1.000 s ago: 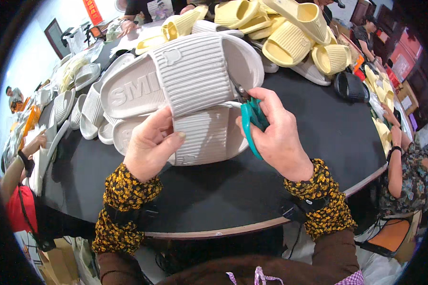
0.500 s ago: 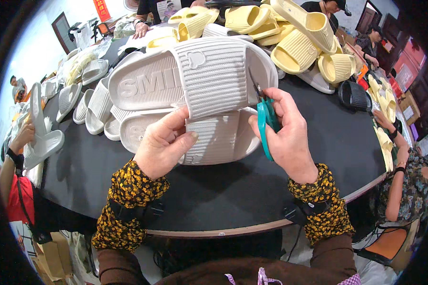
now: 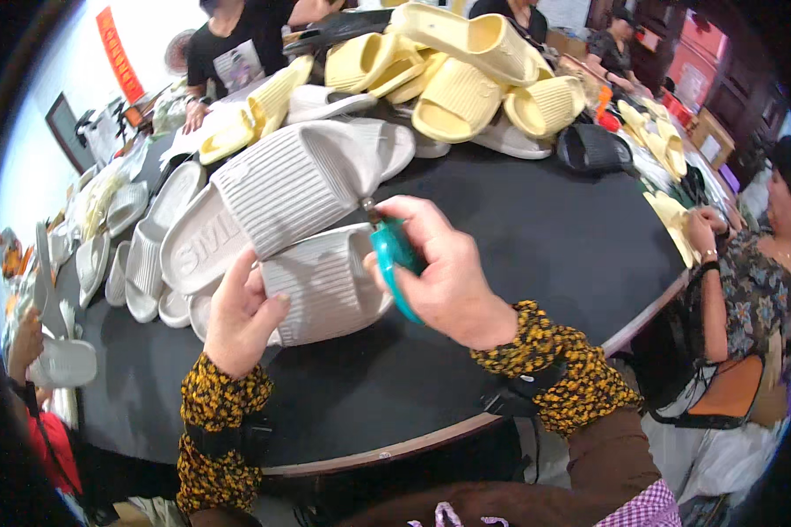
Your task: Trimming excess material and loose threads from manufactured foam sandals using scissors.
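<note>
Two light grey slides lie one partly over the other, with ribbed straps, in front of me. My left hand [image 3: 242, 321] is closed on the upper slide [image 3: 286, 189] at the near edge of its strap, thumb towards the lower slide [image 3: 330, 281]. In my right hand [image 3: 453, 277] is a pair of scissors [image 3: 395, 268] with teal handles, gripped between thumb and fingers. The short visible metal of the scissors points at the right-hand opening of the upper strap; the blade tips are hard to make out.
A heap of yellow slides [image 3: 457, 101] lies beyond, with a black slide [image 3: 593, 147] at its right. More grey slides [image 3: 145, 263] stand at the left on the dark table [image 3: 518, 220]. Other people work around the table, one close at the right [image 3: 738, 290].
The view has swung, shifting the scene leftwards. The upper slide is tilted more, its right end turned up and away. My right hand with the scissors stays beside its strap opening.
</note>
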Motion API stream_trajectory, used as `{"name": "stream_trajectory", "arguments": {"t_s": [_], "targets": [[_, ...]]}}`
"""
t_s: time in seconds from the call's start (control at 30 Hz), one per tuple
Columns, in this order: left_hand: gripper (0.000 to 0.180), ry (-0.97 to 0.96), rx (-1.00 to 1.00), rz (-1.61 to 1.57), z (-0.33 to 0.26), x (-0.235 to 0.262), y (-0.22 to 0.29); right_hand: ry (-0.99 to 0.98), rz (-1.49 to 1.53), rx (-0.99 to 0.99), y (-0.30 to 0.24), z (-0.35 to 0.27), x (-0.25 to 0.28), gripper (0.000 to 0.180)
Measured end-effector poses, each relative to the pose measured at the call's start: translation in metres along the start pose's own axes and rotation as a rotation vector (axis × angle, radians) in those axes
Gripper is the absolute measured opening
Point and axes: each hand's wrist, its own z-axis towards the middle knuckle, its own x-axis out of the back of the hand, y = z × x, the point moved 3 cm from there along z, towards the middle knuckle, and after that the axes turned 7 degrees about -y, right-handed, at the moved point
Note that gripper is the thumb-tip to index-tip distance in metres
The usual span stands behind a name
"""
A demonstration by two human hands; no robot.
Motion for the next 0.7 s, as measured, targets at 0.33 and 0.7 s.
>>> {"name": "stream_trajectory", "arguments": {"t_s": [0.33,0.7], "targets": [[0.061,0.070,0.047,-0.018,0.015,0.003,-0.016,-0.121,0.096,0.016,-0.001,-0.011,-0.011,0.037],[0.054,0.156,0.192,0.003,0.031,-0.001,-0.010,-0.011,0.128,0.104,-0.001,-0.008,-0.002,0.040]]}}
